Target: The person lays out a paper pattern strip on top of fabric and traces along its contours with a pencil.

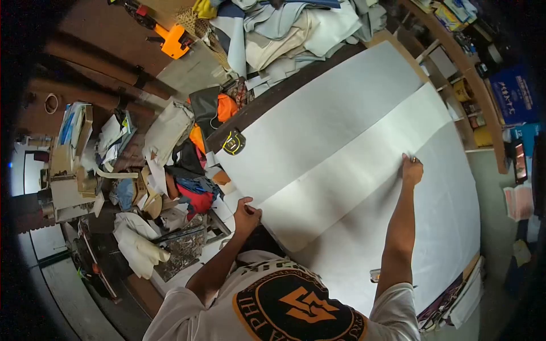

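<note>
A long white sheet (352, 170), which could be paper or another thin material, lies diagonally over a larger pale sheet (335, 119) on the table. My left hand (247, 217) is closed at its left end, thumb and fingers pinched on the corner. Further along, my right hand (412, 170) grips the near edge between thumb and fingers, and a ring shows on one finger. That edge curves up slightly, casting a shadow below. A round black and yellow tape measure (233, 142) rests on the pale sheet's far left corner.
Folded fabric pieces (301, 28) are heaped behind the table. Cloth scraps and bags (193, 187) crowd the left side. An orange tool (172, 41) stands at the back left. Wooden shelves (472, 74) run along the right. A small metal object (375, 275) lies near my right forearm.
</note>
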A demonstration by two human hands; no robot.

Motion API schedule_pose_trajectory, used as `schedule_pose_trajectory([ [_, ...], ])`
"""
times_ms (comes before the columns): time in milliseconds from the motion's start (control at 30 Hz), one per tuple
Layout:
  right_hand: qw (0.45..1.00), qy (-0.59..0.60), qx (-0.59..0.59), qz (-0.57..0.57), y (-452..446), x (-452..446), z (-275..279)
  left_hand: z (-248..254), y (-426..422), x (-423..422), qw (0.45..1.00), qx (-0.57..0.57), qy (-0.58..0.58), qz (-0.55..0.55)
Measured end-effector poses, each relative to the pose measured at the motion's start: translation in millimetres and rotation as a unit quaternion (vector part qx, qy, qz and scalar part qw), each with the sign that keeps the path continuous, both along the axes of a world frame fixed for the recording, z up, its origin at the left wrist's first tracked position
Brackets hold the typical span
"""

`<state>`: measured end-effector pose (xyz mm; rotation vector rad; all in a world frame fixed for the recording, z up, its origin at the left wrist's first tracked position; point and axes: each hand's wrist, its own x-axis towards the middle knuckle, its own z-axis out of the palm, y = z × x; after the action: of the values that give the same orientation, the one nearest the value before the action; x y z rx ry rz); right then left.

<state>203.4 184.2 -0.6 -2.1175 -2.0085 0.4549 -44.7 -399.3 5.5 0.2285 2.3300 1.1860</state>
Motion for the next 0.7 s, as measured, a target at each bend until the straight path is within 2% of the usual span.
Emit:
schedule_pose_trajectory([
  [67, 0.998, -0.013, 0.054, 0.011, -10, -3, 7, -5, -3, 1, 0.999, 0.007, 0.033, -0.025],
  [300, 0.999, -0.019, 0.033, 0.028, 7, 11, -14, -8, -5, 1, 1.0, 0.021, 0.008, -0.015],
  [500, 0.996, -0.02, 0.079, 0.042, 0, 12, -18, -11, -6, 4, 0.998, 0.006, 0.058, -0.034],
  [567, 0.993, 0.027, 0.1, 0.051, -8, 10, -10, -16, -8, 4, 0.998, 0.055, 0.0, -0.017],
  [600, 0.993, 0.01, 0.095, 0.076, 0, 18, -24, -12, -6, 7, 0.998, 0.068, -0.007, -0.007],
  [633, 0.989, -0.006, 0.106, 0.105, 23, 36, -73, -40, -19, 3, 0.997, 0.038, 0.046, -0.043],
  [667, 0.993, -0.012, 0.098, 0.07, 8, 25, -50, -48, -21, 3, 0.995, 0.072, 0.052, -0.049],
  [700, 0.969, 0.055, 0.238, 0.039, 7, 23, -69, -44, -17, 5, 0.993, 0.109, 0.021, -0.027],
])
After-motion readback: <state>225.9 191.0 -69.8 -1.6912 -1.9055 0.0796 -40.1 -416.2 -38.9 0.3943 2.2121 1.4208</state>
